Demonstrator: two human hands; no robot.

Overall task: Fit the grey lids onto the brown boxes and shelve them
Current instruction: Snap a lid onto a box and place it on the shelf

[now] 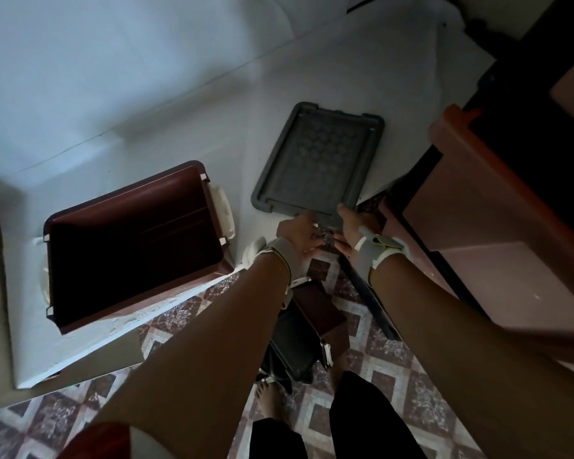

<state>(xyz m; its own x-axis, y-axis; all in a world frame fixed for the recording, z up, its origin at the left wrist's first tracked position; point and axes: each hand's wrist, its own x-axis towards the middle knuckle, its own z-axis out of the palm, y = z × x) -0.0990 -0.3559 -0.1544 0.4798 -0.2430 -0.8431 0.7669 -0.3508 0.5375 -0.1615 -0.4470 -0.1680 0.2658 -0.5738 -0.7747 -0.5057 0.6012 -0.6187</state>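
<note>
Floor, nearest: second brown box (322, 313) on patterned tiles (371, 356). Left hand (299, 231) and right hand (350, 226) each curl fingers round the near edge of the grey lid (318, 160). Lid is dark grey, rectangular, with rounded corners, a raised rim and a honeycomb-embossed centre. It lies flat on the white table (252, 134). Open brown box (130, 246) sits to its left, apart.

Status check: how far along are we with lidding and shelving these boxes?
Done: nothing visible; the brown box on the white surface is open. In hand: the right hand grips the grey lid at its near edge, the left hand beside it, grip unclear. Left: fit that lid, handle the second brown box on the floor, shelve both.
</note>
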